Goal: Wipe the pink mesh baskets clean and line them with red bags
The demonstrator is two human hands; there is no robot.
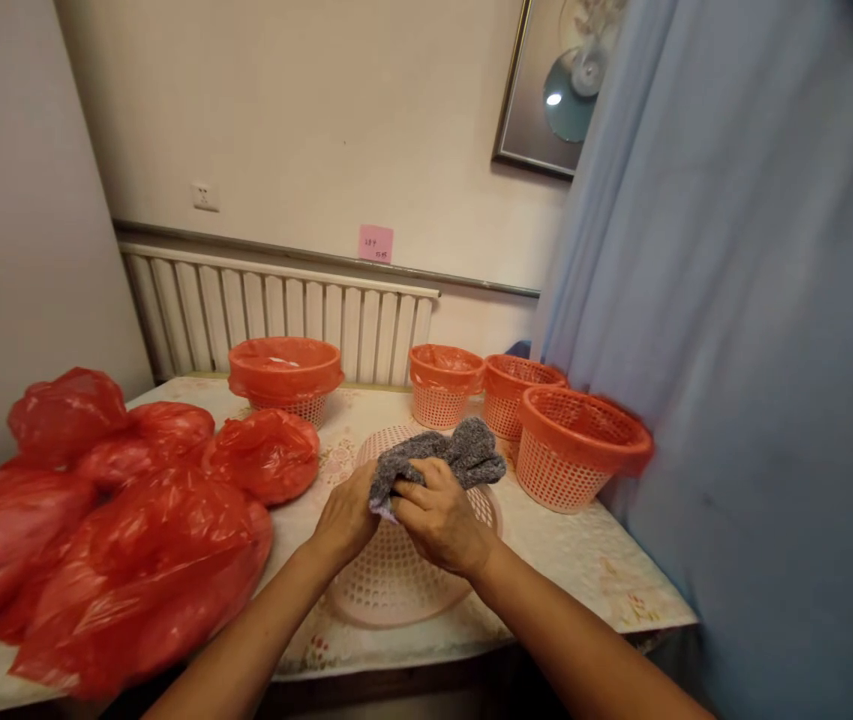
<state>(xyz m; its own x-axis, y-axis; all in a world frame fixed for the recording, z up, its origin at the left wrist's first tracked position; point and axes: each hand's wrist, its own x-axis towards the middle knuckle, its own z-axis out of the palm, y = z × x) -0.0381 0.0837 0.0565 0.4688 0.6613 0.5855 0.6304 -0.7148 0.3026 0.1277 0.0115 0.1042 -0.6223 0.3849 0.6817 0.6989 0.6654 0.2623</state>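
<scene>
Both my hands are closed on a bundled grey knitted glove with a lilac edge. The lumpy end of the glove points to the right. My left hand grips its left end, with the fingers mostly hidden behind the fabric. My right hand has its fingers curled into the lilac-edged opening. Directly below the glove lies a pale pink perforated plastic basket on the table, partly covered by my hands and forearms.
Several red plastic bags are heaped at the left of the cloth-covered table. A bag-lined basket stands at the back left. More lined baskets stand at the right, by a blue curtain. A radiator runs behind.
</scene>
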